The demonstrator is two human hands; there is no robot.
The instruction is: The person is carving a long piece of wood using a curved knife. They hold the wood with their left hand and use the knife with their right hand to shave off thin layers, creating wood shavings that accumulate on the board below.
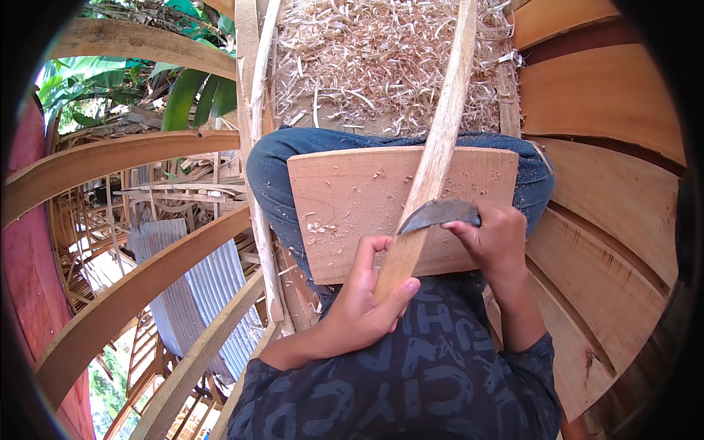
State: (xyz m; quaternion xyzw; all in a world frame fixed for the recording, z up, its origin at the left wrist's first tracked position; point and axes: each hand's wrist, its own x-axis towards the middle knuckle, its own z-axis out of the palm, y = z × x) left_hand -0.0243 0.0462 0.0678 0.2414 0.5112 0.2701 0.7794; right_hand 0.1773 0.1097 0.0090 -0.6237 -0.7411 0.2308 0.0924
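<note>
A long wooden strip [438,150] slants from the top of the head view down to my belly, passing over a wide board [352,213] laid across my lap. Its near end is wrapped by the fingers and thumb of my left hand [367,302]. My right hand [493,238] grips a curved knife [438,214], its thumb pressed along the dark blade. The blade lies across the strip, just beyond my left hand. Most of the knife's handle is hidden inside my right fist. Small wood chips are scattered on the board.
Wood shavings [367,55] cover the floor beyond my knees. Overlapping planks [598,88] curve along the right side. On the left stand bent wooden ribs [132,165], with corrugated sheets [224,286] lower down behind them. Another thin pole [262,183] runs beside my left knee.
</note>
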